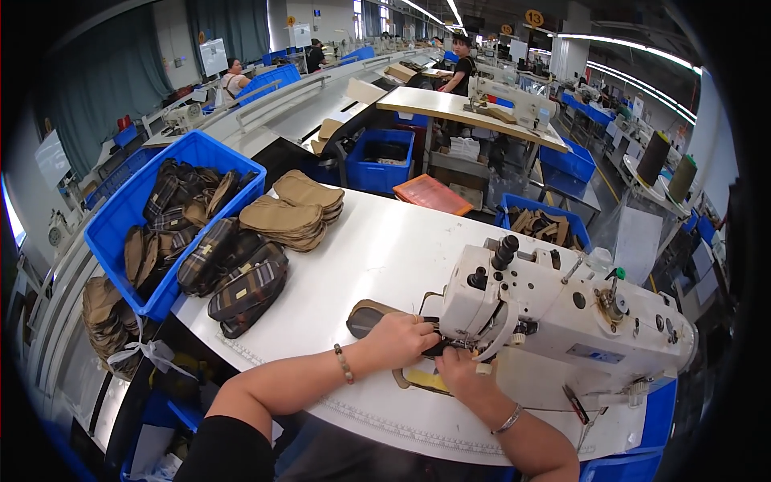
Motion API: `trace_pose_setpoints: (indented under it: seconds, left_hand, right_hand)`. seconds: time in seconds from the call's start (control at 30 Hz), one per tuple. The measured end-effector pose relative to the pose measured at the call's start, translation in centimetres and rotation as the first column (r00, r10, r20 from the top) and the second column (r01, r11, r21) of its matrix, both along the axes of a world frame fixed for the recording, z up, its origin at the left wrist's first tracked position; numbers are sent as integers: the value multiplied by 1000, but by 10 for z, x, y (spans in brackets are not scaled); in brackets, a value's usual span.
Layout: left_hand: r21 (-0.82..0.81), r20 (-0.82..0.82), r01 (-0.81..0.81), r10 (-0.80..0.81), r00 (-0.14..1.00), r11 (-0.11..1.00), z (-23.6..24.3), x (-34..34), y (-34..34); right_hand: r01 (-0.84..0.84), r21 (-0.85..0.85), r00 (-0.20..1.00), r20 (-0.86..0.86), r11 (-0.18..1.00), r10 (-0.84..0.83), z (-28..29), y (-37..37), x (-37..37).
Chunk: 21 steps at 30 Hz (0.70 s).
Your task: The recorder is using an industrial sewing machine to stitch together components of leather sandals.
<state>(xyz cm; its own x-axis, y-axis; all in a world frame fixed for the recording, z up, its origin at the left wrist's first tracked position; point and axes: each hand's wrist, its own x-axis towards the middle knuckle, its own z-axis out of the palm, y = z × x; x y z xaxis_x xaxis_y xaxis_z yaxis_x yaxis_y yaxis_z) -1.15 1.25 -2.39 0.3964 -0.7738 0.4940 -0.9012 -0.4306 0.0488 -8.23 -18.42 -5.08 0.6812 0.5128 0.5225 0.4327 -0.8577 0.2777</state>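
A white industrial sewing machine [586, 321] stands on the white table [385, 233]. Beneath its needle area lies a dark, oblong fabric piece [365, 319] with a tan edge. My left hand [397, 341] has its fingers closed on that piece, just left of the needle. My right hand [466, 377] is pressed close at the front of the presser foot, fingers curled on the fabric, whose held part is partly hidden. A yellow plate [426, 379] shows below my hands.
Stacked tan pieces [281, 217] and plaid pouches [245, 289] sit at the left, beside a full blue bin [112, 241]. Behind are an orange folder [434, 193] and another bin [518, 205]. A dark tool [578, 406] lies right. Co-workers [459, 72] are farther back.
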Motion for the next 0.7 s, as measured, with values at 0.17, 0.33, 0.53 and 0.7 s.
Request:
trace_pose_setpoints:
  seconds: [0.17,0.33,0.53,0.7]
  left_hand:
    - [-54,127,-12,19,992,998,4,-3,-1]
    - [-90,183,57,-40,982,994,4,-3,-4]
    - [17,110,26,-28,994,1000,-11,1,-1]
    - [27,43,-12,11,999,1000,-15,1,-3]
  right_hand:
    - [29,37,1000,-9,999,-29,6,3,-1]
    - [-29,36,1000,-9,999,29,2,-1,3]
    - [-59,72,997,-37,996,62,-13,-2,7]
    - [-43,21,998,-54,999,44,-19,-3,4]
